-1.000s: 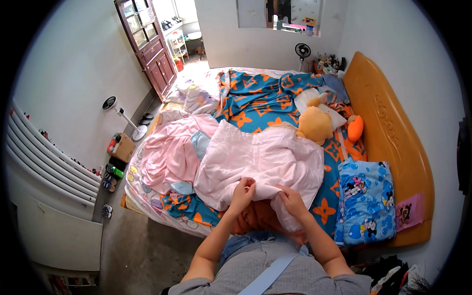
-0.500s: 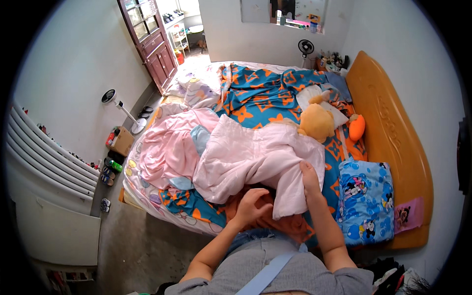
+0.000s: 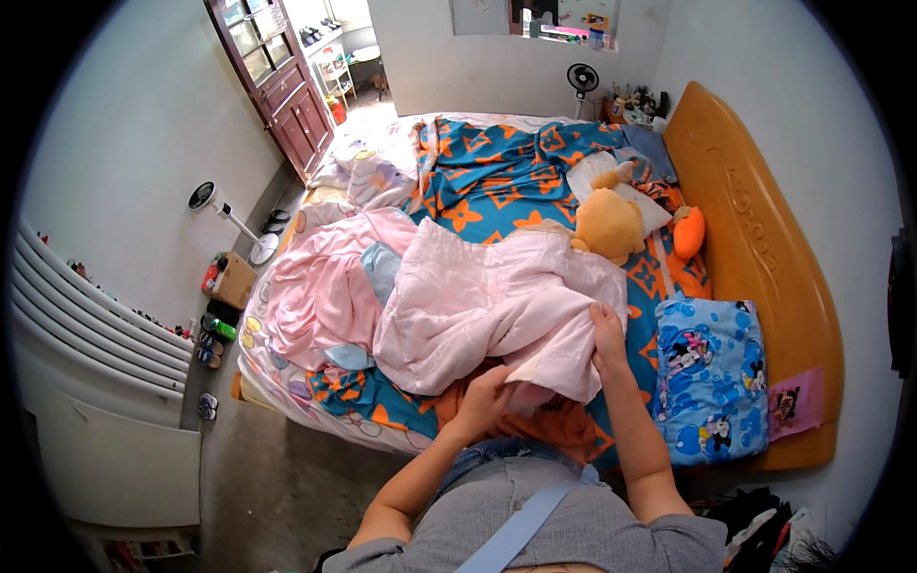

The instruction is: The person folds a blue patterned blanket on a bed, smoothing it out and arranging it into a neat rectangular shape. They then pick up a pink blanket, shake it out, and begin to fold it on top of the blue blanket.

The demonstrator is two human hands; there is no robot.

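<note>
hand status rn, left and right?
Left hand: closed, pinching the pale pink cloth at its near edge.
Right hand: closed, holding its right side.

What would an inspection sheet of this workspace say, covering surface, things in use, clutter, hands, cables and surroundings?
Surface: bed with a wooden headboard at right; teal-and-orange cloth spread on it.
Things in use: pale pink quilt, rumpled, lying over other bedding.
Clutter: crumpled pink blanket at left; yellowish plush toy beyond the quilt; folded blue cover at right.
Hands: right hand grips the quilt's right side; left hand has its fingertips at the near edge, grip unclear.
Cables: nothing seen.
Surroundings: brown door standing open; white fan and cardboard box on the floor at left.
</note>
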